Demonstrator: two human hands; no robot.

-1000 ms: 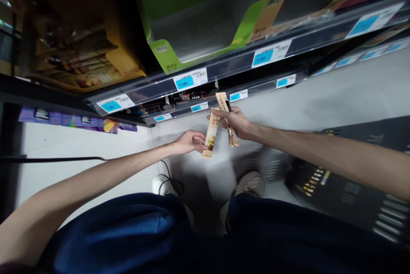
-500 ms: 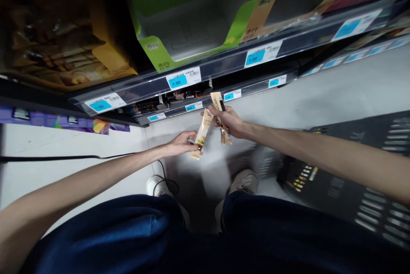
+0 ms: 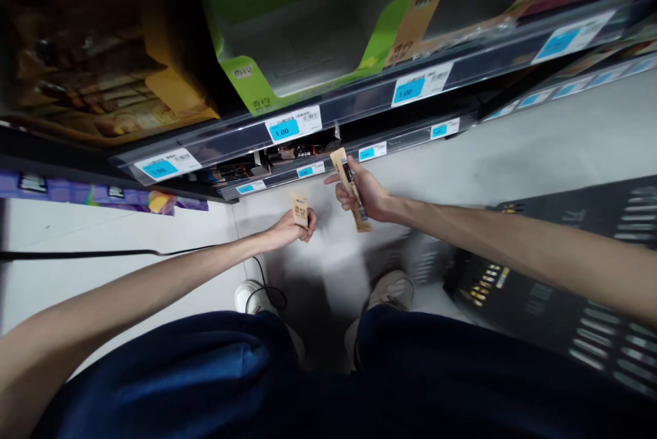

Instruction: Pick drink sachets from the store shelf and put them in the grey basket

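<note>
My left hand (image 3: 292,229) is closed around a tan stick sachet (image 3: 300,209), whose top end pokes up above the fingers. My right hand (image 3: 365,192) grips a second, browner stick sachet (image 3: 350,185) that runs slantwise through the fist, both ends showing. The two hands are held apart, low in front of a shop shelf, above my shoes and dark blue trousers.
Shelf rails (image 3: 359,100) carry blue-and-white price tags (image 3: 293,125). A green display box (image 3: 302,35) and a yellow carton (image 3: 118,76) sit on the shelf above. A dark crate (image 3: 554,281) stands on the grey floor at right. A black cable (image 3: 102,252) crosses the floor at left.
The left hand has taken the lighter sachet away from the right hand and drawn it down and left. The right hand keeps the other sachet.
</note>
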